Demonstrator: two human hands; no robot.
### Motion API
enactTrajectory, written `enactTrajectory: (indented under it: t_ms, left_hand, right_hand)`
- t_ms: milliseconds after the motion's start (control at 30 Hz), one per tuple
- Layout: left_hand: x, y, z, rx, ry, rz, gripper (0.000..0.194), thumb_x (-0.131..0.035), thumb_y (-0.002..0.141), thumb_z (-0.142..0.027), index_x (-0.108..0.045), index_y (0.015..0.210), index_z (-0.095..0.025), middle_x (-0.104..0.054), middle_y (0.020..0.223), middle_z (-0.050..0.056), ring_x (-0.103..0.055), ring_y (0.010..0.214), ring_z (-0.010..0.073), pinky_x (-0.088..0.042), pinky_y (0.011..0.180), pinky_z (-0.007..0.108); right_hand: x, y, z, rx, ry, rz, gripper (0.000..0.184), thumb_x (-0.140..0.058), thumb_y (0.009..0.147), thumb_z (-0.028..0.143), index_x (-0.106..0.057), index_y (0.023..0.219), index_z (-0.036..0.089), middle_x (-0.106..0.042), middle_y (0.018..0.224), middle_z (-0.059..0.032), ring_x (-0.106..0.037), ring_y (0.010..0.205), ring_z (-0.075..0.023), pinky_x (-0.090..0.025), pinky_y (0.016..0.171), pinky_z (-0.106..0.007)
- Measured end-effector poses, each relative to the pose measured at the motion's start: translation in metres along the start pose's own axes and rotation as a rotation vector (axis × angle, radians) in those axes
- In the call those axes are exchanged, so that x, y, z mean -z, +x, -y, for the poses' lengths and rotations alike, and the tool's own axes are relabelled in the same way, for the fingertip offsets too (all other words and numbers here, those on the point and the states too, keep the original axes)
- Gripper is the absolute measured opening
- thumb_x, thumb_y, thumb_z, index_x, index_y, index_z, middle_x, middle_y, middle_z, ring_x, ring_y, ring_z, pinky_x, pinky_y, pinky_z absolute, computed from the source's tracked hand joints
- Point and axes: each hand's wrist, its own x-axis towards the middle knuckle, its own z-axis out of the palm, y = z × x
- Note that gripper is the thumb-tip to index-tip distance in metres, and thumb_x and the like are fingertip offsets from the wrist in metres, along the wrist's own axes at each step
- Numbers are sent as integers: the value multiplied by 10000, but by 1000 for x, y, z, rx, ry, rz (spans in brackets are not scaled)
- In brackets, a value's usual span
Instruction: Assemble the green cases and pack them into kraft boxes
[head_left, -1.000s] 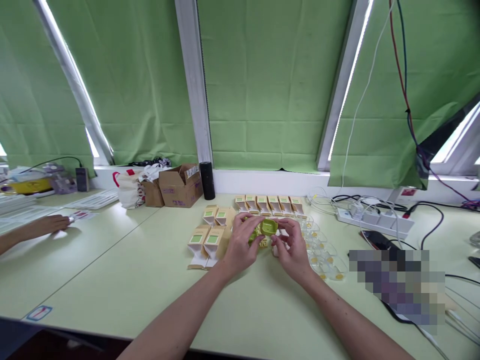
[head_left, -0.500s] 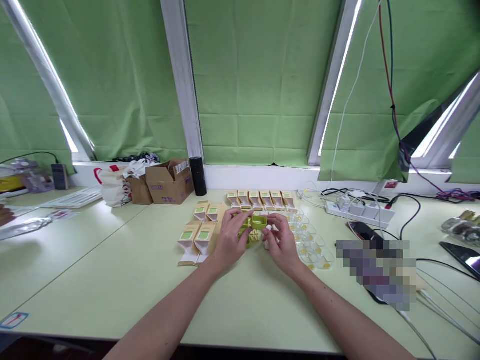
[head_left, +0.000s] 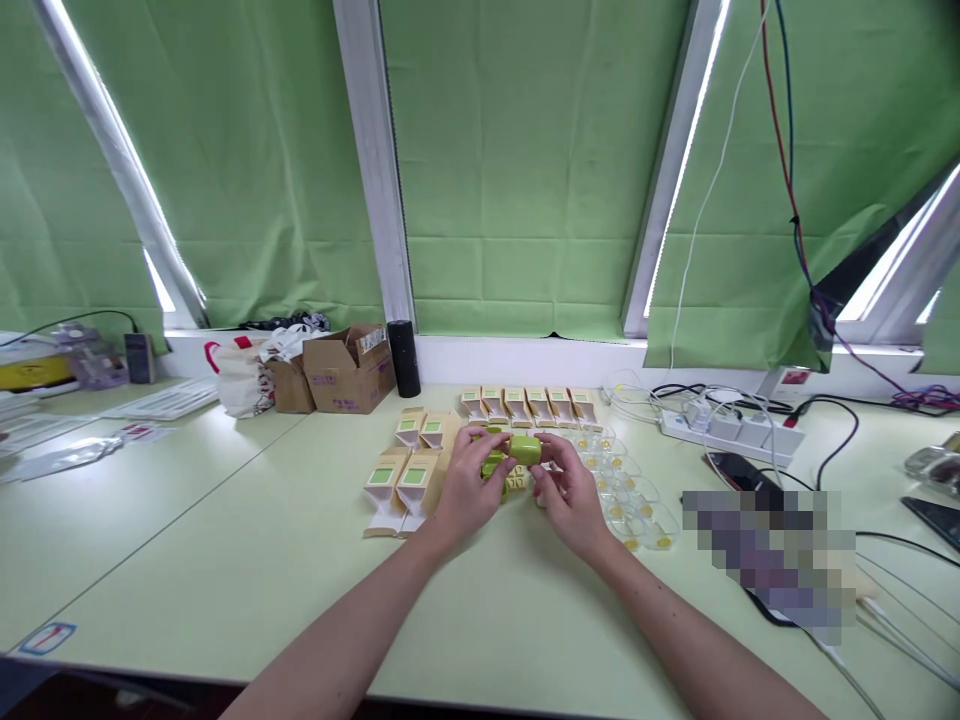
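Note:
A small glossy green case (head_left: pixel 525 449) is held up between my hands, over the middle of the table. My left hand (head_left: pixel 474 478) pinches its left side with thumb and fingers. On the opposite side, the fingers of my right hand (head_left: pixel 568 488) grip its edge. More green pieces (head_left: pixel 491 466) show beside and below my left fingers, partly hidden. Small yellow pieces (head_left: pixel 516 479) lie on the table between the hands. Something white under my right hand is mostly covered. Clear plastic shells with yellow dots (head_left: pixel 630 500) lie in rows to the right of that hand.
Open cream cartons with green squares (head_left: pixel 414 478) stand left of my hands, and a row of similar cartons (head_left: pixel 525 405) stands behind. Farther back are a cardboard box (head_left: pixel 346 372) and a black cylinder (head_left: pixel 403 360). A power strip (head_left: pixel 731 436) with cables lies at right.
The green case has turned between my fingers: its hollow side faced me before, and a smooth outer side shows now. The whole view has shifted slightly.

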Motion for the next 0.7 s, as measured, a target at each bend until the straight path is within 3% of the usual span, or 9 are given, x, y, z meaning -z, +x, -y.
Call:
enactTrajectory:
  t_ms: [267, 700]
  left_hand:
    - [2, 2, -7, 134, -36, 17, 263, -646, 997, -387, -742, 1128, -180, -661, 1041, 106, -677, 1065, 267, -638, 873, 408]
    - [2, 2, -4, 132, -54, 47, 305, -615, 1011, -429, -749, 1059, -160, -620, 1022, 105, -667, 1027, 255, -633, 871, 408]
  right_hand:
    - [0, 1, 2, 22, -65, -22, 495, -613, 947, 268, -505, 1429, 298, -657, 973, -38, -669, 779, -183, -550, 527, -256]
    - [1, 6, 6, 4, -93, -13, 440, -636, 920, 260, -592, 1358, 273, -638, 892, -14, -635, 726, -167, -543, 533, -250]
